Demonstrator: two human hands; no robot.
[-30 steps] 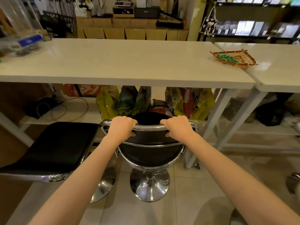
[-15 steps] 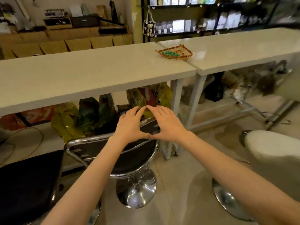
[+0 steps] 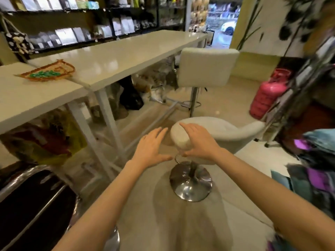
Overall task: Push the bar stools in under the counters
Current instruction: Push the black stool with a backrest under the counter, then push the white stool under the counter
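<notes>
Cream, fuzzy upholstery covers the near bar stool (image 3: 215, 132), which stands on a round chrome base (image 3: 190, 180) out on the tiled floor, well apart from the long white tabletop (image 3: 116, 51). The right hand (image 3: 197, 142) rests on the stool's rounded edge, its grip wide with fingers spread and thumb below. The left hand (image 3: 151, 148) hovers just beside it, grip wide and holding nothing. A second cream high-backed bar stool (image 3: 206, 67) stands beside the tabletop's far end.

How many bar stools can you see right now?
3: a white stool under the right hand, another white stool farther along the counter, a black stool at bottom left. Others may be out of frame.
</notes>
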